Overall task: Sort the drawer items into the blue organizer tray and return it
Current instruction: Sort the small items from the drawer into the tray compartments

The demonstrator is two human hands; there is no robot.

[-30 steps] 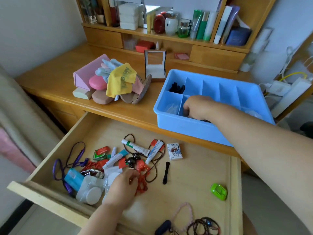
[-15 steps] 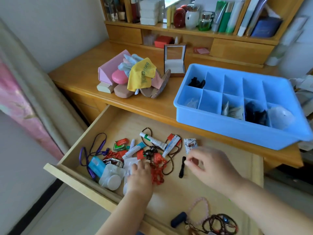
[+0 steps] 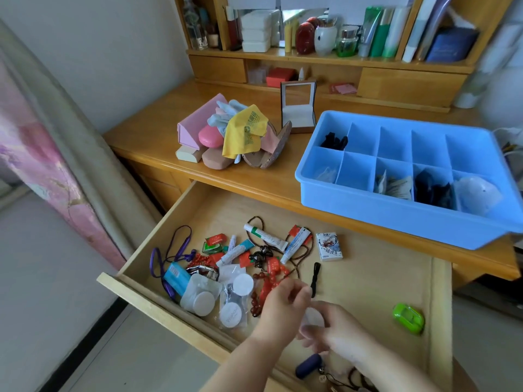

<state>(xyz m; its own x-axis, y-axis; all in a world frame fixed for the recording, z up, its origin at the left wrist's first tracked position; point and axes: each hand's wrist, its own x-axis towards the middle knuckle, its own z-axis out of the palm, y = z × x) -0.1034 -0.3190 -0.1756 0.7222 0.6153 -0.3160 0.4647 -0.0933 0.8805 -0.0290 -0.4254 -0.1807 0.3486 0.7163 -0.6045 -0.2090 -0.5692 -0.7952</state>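
The blue organizer tray (image 3: 317, 190) sits on the desk at the right, with small dark, pale and papery items in a few compartments. Below it the wooden drawer (image 3: 441, 306) is pulled open. Its left half holds a jumble of ointment tubes (image 3: 266, 236), red beads (image 3: 266, 290), round white pads in clear packets (image 3: 232, 314) and a purple lanyard (image 3: 158, 264). Over the drawer's front, my left hand (image 3: 280, 306) and my right hand (image 3: 339, 329) meet. Both pinch a small clear packet with a white round pad (image 3: 313, 318) between them. The right hand is blurred.
Also in the drawer are a small printed card box (image 3: 328, 247), a black clip (image 3: 315, 278), a green case (image 3: 408, 318) and a dark blue object (image 3: 308, 369) near cords at the front. Glasses cases with a yellow cloth (image 3: 246, 131) and an open box (image 3: 297, 107) stand on the desk.
My right hand left the tray, came down into the drawer and met my left hand. The left hand lifted off the pile with a packet, now held between both hands.
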